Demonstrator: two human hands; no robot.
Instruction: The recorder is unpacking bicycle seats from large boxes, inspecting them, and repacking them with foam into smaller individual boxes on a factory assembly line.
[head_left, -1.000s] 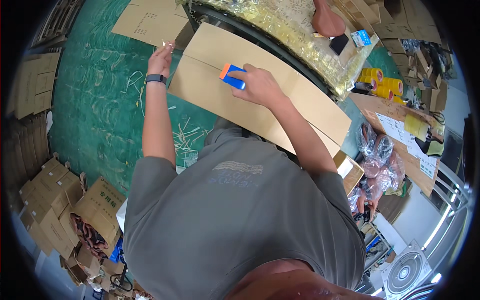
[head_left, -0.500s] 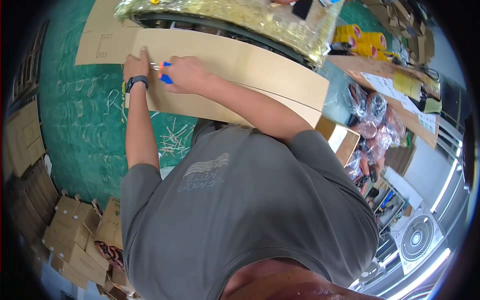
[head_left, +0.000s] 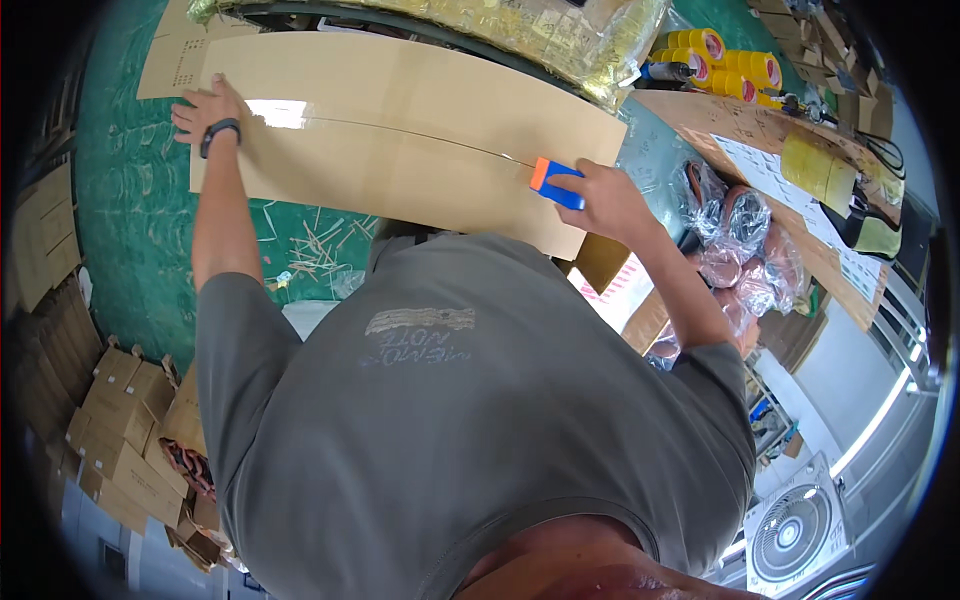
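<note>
A long, flat cardboard box [head_left: 390, 175] lies in front of me, with a seam running along its length. My left hand [head_left: 210, 105] rests at the box's left end, fingers spread. Toward the right end, my right hand [head_left: 608, 203] grips a blue and orange hand-held tape dispenser [head_left: 557, 184], its orange edge down by the seam. A shiny stretch of clear tape [head_left: 277, 113] shows at the seam's left part, close to my left hand. How far the tape sticks to the board is hard to make out.
A table wrapped in yellowish film [head_left: 480, 35] stands beyond the box. At the right are yellow tape rolls [head_left: 740, 72], a wooden board [head_left: 680, 112] and plastic-wrapped goods [head_left: 745, 235]. Stacked cartons [head_left: 125, 420] stand at the lower left; paper scraps [head_left: 325, 245] litter the green floor.
My right hand has swept from the left end to the right end along the seam with the tape dispenser. My left hand has shifted left, its fingers now spread.
</note>
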